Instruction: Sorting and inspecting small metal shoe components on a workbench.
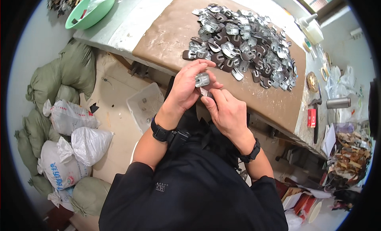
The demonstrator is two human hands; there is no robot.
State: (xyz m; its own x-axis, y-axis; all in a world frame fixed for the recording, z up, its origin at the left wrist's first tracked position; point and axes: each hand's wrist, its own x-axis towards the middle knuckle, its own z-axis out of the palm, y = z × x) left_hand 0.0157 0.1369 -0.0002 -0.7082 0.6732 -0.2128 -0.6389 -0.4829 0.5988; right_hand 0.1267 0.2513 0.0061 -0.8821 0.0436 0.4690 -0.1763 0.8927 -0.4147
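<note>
My left hand holds a silver metal buckle plate, with rounded corners and a slot, in its curled fingers. From the right, my right hand pinches a small pale strip between thumb and index finger, just below the plate. Whether the strip is joined to the plate I cannot tell. Both hands are at the near edge of a brown board. On it, beyond my hands, lies a big heap of similar plates, some silver and some with dark brown faces.
A green basin stands at the table's far left. Stuffed sacks line the floor at left, near a white plastic crate. At right are a white bottle, a metal cylinder, a red box and brown scraps.
</note>
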